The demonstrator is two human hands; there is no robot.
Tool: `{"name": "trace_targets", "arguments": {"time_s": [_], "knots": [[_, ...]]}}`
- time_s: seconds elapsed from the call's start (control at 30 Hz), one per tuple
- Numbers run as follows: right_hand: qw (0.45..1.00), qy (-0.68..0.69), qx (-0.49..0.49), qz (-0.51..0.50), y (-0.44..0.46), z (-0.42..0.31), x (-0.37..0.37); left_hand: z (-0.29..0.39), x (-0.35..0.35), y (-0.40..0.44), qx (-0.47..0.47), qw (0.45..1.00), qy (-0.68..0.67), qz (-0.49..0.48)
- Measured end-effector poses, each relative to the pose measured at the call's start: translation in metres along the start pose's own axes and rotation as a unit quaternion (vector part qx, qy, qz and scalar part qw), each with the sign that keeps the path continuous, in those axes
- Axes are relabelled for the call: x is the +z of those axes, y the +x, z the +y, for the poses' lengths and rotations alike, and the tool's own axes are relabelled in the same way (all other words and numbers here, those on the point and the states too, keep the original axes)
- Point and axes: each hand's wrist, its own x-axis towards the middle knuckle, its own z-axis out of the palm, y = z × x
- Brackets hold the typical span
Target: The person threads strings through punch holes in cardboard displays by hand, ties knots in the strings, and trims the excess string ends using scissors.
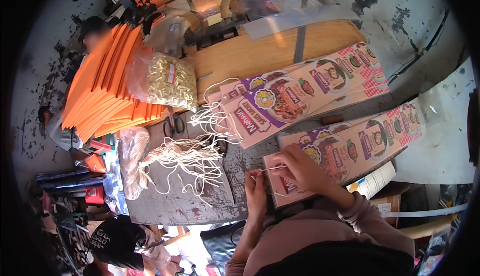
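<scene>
My left hand point(256, 188) is closed on a white string at the left edge of the near stack of printed cards point(370, 143). Over that stack's left end, my right hand point(295, 168) pinches the same string point(272, 168). Farther back lies another stack of printed cards point(300, 96), with white strings at its left end. A loose bundle of white strings point(185, 161) lies on the dark table point(170, 211), left of my hands.
A bag of gold-coloured pieces point(171, 82) sits beside orange folded sheets point(107, 86). Black scissors point(173, 124) lie near the strings. A wooden board point(240, 51) spans the back. A person in black point(117, 241) is at the lower left, another behind the orange sheets.
</scene>
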Motion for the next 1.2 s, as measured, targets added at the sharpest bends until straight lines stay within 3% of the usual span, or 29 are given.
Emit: {"name": "trace_targets", "arguments": {"time_s": [0.17, 0.3, 0.37, 0.5, 0.57, 0.6, 0.67, 0.7, 0.77, 0.8, 0.9, 1.0, 1.1, 1.13, 1.2], "knots": [[0.999, -0.022, 0.01, 0.034, -0.003, 0.002, -0.003, 0.007, 0.002, -0.002, 0.016, 0.998, 0.057, -0.028], [0.999, -0.036, -0.007, 0.019, -0.003, 0.003, -0.001, 0.01, -0.004, 0.001, 0.04, 0.997, 0.009, -0.059], [0.999, -0.041, -0.01, 0.008, -0.004, 0.002, -0.001, 0.008, -0.008, 0.005, 0.103, 0.981, 0.12, -0.109], [0.999, -0.046, 0.003, -0.01, -0.003, -0.005, -0.003, 0.005, -0.01, 0.005, 0.165, 0.96, 0.206, -0.095], [0.999, -0.048, 0.007, 0.012, -0.004, -0.004, -0.003, 0.017, -0.004, -0.001, 0.21, 0.902, 0.378, 0.002], [0.998, -0.05, 0.009, 0.036, -0.005, -0.003, -0.003, 0.013, -0.009, 0.001, 0.209, 0.903, 0.376, 0.001], [0.997, -0.074, 0.021, 0.031, -0.007, 0.0, -0.007, 0.008, -0.02, 0.007, 0.277, 0.932, 0.097, 0.212], [0.994, -0.097, 0.035, 0.027, -0.009, 0.001, -0.009, 0.01, -0.028, 0.008, 0.276, 0.933, 0.097, 0.21], [0.994, -0.097, 0.042, 0.029, -0.01, 0.0, -0.011, 0.033, -0.033, -0.003, 0.285, 0.925, -0.137, 0.212], [0.994, -0.097, 0.046, 0.031, -0.008, -0.001, -0.012, 0.039, -0.03, -0.009, 0.286, 0.924, -0.137, 0.215], [0.995, -0.027, -0.019, 0.098, 0.004, -0.021, -0.013, 0.049, -0.017, -0.028, 0.303, 0.931, 0.121, 0.163], [0.992, 0.09, -0.076, 0.046, 0.017, -0.056, -0.021, 0.064, 0.007, -0.059, 0.3, 0.931, 0.196, 0.066], [0.987, 0.044, -0.146, 0.053, 0.017, -0.064, -0.02, 0.076, 0.012, -0.074, 0.249, 0.951, 0.181, 0.03], [0.987, 0.044, -0.147, 0.053, 0.017, -0.067, -0.021, 0.077, 0.015, -0.073, 0.25, 0.951, 0.181, 0.031], [0.988, 0.06, -0.1, 0.101, 0.018, -0.072, -0.022, 0.079, 0.022, -0.069, 0.262, 0.963, 0.055, -0.007]]}}
